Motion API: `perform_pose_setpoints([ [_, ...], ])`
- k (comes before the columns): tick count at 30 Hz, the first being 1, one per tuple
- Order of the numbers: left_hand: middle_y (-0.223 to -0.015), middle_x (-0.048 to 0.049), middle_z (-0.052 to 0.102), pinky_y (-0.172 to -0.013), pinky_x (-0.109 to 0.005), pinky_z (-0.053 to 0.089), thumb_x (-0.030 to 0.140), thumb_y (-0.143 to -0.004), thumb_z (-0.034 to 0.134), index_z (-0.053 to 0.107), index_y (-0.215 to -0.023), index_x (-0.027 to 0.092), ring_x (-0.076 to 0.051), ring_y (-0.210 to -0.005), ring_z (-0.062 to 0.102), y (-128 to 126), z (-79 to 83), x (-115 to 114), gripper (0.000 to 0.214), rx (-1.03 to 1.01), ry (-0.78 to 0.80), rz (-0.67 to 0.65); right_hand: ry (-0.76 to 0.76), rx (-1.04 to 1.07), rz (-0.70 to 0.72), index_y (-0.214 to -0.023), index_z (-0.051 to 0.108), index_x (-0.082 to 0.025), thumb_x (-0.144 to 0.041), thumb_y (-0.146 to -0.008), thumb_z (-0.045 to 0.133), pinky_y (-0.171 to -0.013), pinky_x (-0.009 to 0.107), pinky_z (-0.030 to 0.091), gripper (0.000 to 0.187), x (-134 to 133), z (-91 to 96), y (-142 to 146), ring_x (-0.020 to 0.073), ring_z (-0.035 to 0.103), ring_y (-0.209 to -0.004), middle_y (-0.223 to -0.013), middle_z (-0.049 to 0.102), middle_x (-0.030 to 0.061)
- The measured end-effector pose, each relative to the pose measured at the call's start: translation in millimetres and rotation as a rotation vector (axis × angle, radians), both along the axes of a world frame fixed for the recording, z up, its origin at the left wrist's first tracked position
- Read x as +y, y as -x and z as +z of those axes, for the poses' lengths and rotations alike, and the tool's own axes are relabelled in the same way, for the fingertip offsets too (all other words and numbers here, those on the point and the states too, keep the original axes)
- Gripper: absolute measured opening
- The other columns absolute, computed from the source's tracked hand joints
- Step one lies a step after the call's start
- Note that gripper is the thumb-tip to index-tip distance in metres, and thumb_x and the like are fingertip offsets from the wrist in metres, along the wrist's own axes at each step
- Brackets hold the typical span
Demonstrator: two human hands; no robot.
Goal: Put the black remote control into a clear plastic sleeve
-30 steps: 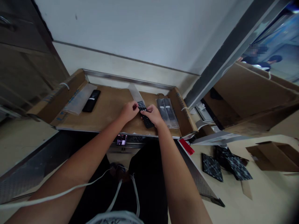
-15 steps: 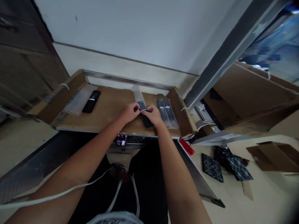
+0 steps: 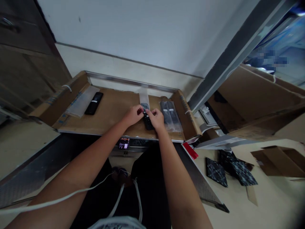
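A black remote control [image 3: 148, 124] lies partly inside a clear plastic bag [image 3: 144, 96] at the middle of the cardboard-lined tray [image 3: 114, 108]. My left hand [image 3: 134, 115] pinches the bag's mouth from the left, fingertips curled together. From the right, my right hand [image 3: 156, 119] grips the remote, its thumb across the keys near the bag's opening. The remote's lower end with its buttons shows below my fingers, while its upper end is covered by the plastic. Two bagged remotes [image 3: 170, 116] lie side by side just right of my right hand.
Another black remote [image 3: 94, 103] rests at the tray's left, beside flat clear bags [image 3: 82, 102]. A lit phone [image 3: 124, 143] sits below the front edge. Cardboard boxes [image 3: 259, 101] and dark patterned packets [image 3: 238, 168] are on the right. A white cable [image 3: 71, 192] crosses my left arm.
The remote has turned more upright, and the bag has shifted slightly right and straightened. My right thumb has moved up toward the bag's mouth. Both hands keep their hold.
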State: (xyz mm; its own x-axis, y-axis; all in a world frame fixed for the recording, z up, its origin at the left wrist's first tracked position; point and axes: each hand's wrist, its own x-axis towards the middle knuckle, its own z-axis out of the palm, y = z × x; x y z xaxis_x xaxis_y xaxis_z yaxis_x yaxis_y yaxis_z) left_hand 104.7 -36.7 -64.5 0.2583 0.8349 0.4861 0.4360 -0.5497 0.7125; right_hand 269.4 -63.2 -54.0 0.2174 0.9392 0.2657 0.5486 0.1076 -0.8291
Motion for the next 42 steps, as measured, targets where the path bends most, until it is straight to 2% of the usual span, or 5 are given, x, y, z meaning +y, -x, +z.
perform_pose_setpoints([
  [8, -0.073, -0.0002, 0.063, -0.065, -0.026, 0.041, 0.013, -0.076, 0.058, 0.062, -0.08, 0.017, -0.013, -0.066, 0.054, 1, -0.3, 2, 0.007, 0.023, 0.025, 0.055, 0.024, 0.215, 0.252, -0.098, 0.062, -0.019, -0.049, -0.07, 0.073, -0.079, 0.03, 0.05, 0.043, -3, -14.3, -8, 0.0172, 0.063, -0.081, -0.091, 0.069, 0.0032],
  [18, -0.075, -0.0008, 0.064, -0.065, -0.027, 0.04, 0.014, -0.076, 0.058, 0.063, -0.08, 0.018, -0.014, -0.067, 0.054, 2, -1.2, 0, 0.007, 0.063, 0.041, 0.063, -0.05, -0.129, 0.118, -0.092, 0.059, -0.021, -0.05, -0.082, 0.063, -0.072, 0.029, 0.046, 0.031, -12, -8.7, 3, 0.0168, 0.059, -0.074, -0.082, 0.065, 0.0017],
  [28, -0.074, 0.0001, 0.062, -0.064, -0.026, 0.039, 0.012, -0.076, 0.057, 0.061, -0.08, 0.017, -0.013, -0.066, 0.053, 4, 3.3, 0, 0.008, 0.031, 0.088, 0.035, 0.113, -0.005, 0.545, -0.129, 0.046, -0.021, -0.046, -0.049, 0.091, -0.09, 0.036, 0.048, 0.095, -22, 2.0, -21, 0.0221, 0.058, -0.104, -0.121, 0.057, 0.0089],
  [34, -0.073, 0.0005, 0.062, -0.064, -0.026, 0.041, 0.013, -0.076, 0.057, 0.061, -0.08, 0.018, -0.013, -0.066, 0.053, 5, -1.0, 3, 0.008, 0.003, 0.093, 0.028, 0.023, -0.167, 0.507, -0.126, 0.049, -0.02, -0.048, -0.055, 0.088, -0.087, 0.037, 0.048, 0.087, -23, -0.7, -21, 0.0217, 0.057, -0.097, -0.115, 0.058, 0.0082],
  [42, -0.074, 0.001, 0.062, -0.066, -0.026, 0.043, 0.012, -0.072, 0.057, 0.061, -0.08, 0.018, -0.013, -0.067, 0.054, 6, -5.5, 6, 0.011, -0.029, 0.117, -0.001, -0.031, -0.149, 0.328, -0.107, 0.061, -0.021, -0.054, -0.063, 0.082, -0.074, 0.031, 0.048, 0.06, -12, -13.5, -17, 0.0177, 0.058, -0.079, -0.093, 0.065, 0.0023],
])
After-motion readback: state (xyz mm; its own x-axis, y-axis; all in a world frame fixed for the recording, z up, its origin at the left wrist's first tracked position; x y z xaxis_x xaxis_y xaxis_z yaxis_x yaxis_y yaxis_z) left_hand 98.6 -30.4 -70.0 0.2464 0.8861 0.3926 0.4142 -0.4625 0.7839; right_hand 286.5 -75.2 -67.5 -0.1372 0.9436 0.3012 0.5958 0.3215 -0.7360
